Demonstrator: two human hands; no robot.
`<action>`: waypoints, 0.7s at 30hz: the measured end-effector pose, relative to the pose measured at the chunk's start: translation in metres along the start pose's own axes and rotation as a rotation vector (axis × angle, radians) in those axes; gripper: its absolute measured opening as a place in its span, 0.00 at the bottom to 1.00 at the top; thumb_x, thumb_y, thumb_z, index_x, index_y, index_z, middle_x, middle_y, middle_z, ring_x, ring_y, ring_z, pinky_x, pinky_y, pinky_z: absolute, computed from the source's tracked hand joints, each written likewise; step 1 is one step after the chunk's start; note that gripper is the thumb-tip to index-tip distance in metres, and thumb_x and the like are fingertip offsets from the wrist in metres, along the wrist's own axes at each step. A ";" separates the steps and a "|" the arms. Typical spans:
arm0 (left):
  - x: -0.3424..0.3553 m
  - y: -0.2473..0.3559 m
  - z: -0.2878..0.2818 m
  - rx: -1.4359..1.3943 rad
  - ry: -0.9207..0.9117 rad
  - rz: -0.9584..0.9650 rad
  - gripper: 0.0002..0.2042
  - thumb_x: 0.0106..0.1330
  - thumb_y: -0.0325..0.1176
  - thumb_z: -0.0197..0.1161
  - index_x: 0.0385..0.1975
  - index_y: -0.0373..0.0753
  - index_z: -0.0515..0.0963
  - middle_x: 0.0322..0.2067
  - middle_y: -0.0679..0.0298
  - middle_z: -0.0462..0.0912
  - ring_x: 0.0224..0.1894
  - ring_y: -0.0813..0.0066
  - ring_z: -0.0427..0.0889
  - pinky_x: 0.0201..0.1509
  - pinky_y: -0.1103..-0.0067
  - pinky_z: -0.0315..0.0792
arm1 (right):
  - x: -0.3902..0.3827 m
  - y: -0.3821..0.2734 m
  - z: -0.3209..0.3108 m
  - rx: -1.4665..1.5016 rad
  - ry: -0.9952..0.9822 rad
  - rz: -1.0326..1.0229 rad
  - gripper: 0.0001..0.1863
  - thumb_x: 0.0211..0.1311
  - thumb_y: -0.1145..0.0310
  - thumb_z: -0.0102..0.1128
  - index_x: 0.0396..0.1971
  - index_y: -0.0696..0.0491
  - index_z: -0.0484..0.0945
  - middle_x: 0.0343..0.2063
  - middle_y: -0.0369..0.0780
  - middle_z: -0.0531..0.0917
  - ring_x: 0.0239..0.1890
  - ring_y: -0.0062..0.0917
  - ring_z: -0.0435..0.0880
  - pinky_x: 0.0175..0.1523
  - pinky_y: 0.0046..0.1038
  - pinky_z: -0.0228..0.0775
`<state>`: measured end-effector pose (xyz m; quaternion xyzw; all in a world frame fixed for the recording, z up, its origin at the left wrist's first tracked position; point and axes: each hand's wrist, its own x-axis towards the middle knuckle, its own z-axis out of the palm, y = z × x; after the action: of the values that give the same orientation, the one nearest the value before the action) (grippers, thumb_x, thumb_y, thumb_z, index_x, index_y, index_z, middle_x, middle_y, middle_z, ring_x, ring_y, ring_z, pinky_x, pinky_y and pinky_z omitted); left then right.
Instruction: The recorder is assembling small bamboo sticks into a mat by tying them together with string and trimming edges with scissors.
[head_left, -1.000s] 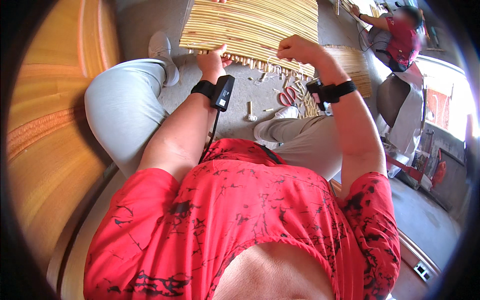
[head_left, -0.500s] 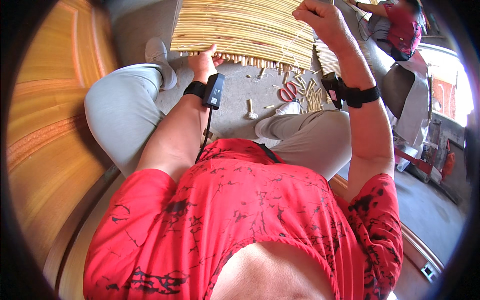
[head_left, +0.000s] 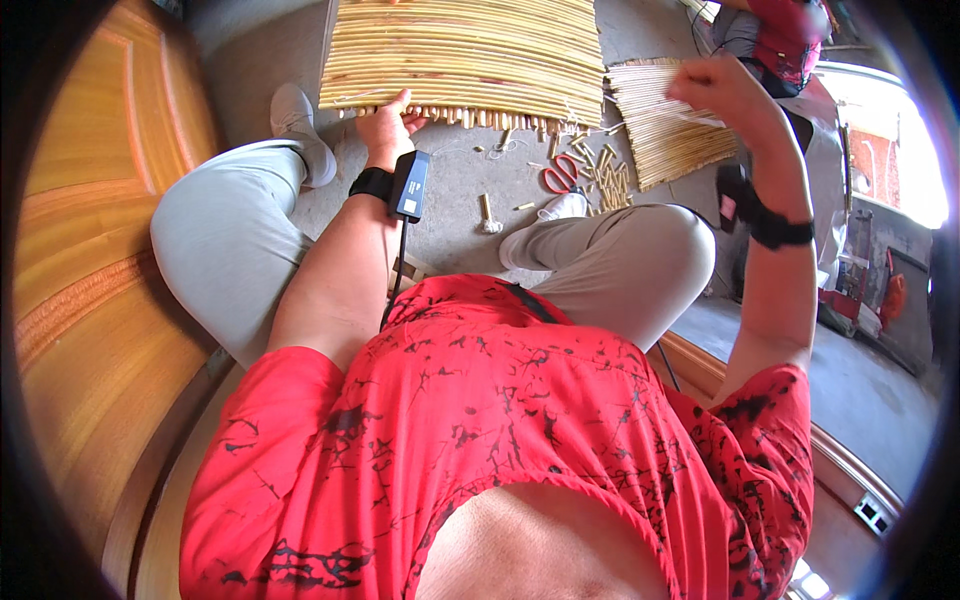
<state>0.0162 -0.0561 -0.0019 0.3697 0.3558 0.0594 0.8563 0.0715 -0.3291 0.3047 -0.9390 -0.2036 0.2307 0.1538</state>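
Observation:
A mat of thin yellow bamboo sticks lies before me, its sticks held side by side by thin pale thread. My left hand grips the near left edge of this mat, thumb on top and fingers under the stick ends. Raised at the right, over a second stick mat, my right hand is closed and slightly blurred; what its fingers pinch, if anything, is too small to make out. Red-handled scissors and several short cut stick pieces lie on the floor between my feet, below the mat.
A small stick-like piece with a pale, bundled end lies on the grey floor. On my left rises a wooden panel. Another person in red sits at the far right, near a grey sheet-like cover.
My right hand has swung outward to the right and slightly down, away from the mat's right edge. The left hand keeps its grip. The whole view has shifted, showing more of the second mat.

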 end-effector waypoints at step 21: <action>0.007 -0.006 -0.012 -0.126 -0.083 -0.163 0.17 0.52 0.31 0.64 0.41 0.40 0.68 0.28 0.59 0.76 0.25 0.65 0.78 0.25 0.69 0.74 | -0.010 0.051 -0.222 0.224 0.248 0.062 0.14 0.58 0.65 0.52 0.41 0.56 0.74 0.29 0.34 0.76 0.29 0.10 0.67 0.29 0.14 0.60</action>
<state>0.0127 -0.0509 -0.0159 0.2872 0.3444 -0.0038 0.8938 0.1892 -0.4211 0.4765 -0.9431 -0.1270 0.1388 0.2741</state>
